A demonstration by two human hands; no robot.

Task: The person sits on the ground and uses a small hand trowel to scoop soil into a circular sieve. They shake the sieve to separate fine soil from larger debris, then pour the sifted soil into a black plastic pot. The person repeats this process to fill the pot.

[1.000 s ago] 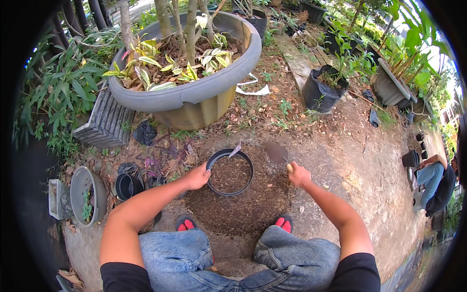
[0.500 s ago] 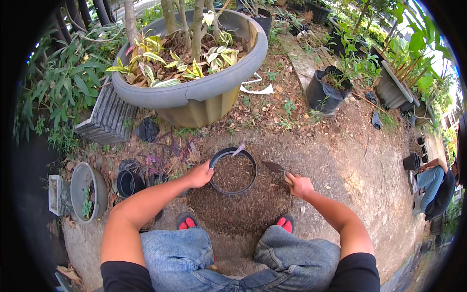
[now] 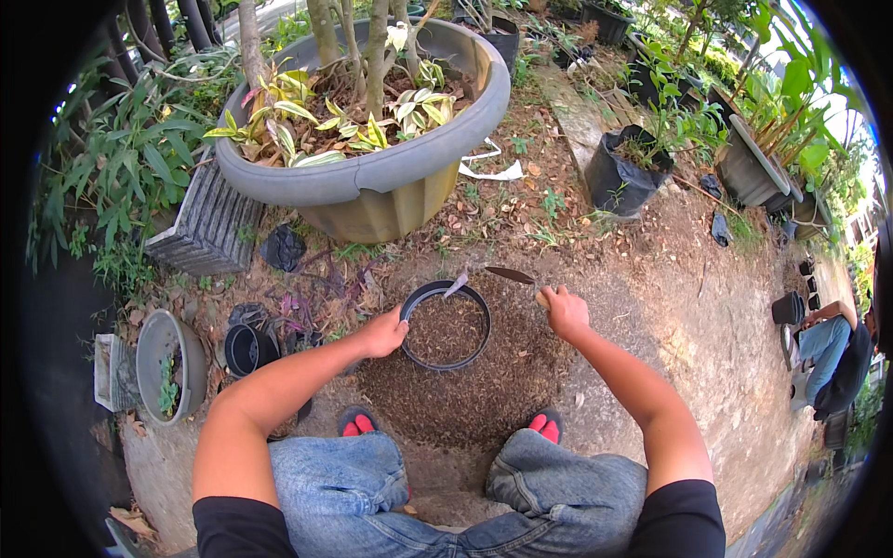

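Observation:
A round black plant pot [image 3: 480, 352], filled with loose brown soil, sits on a dark soil heap [image 3: 423, 409] between my feet. My left hand [image 3: 381, 333] is closed on the left side of its rim. My right hand [image 3: 565, 312] grips the handle of a small garden trowel [image 3: 511, 275], its dark blade pointing left above the heap, beyond the pot's right side and apart from it. A pale, purplish strip [image 3: 456, 285] pokes up at the pot's far rim; what it is I cannot tell.
A huge grey planter [image 3: 391, 205] with trunks and variegated leaves stands beyond the pot. To the left are a grey stone-like planter [image 3: 209, 219], a small black pot [image 3: 249, 349] and an oval pot [image 3: 172, 363]. A black grow bag [image 3: 625, 172] stands far right; a person [image 3: 837, 358] sits at right.
My right hand has lifted the trowel up and away, and its blade has turned to a flatter, edge-on angle. My left hand and the pot stay where they were.

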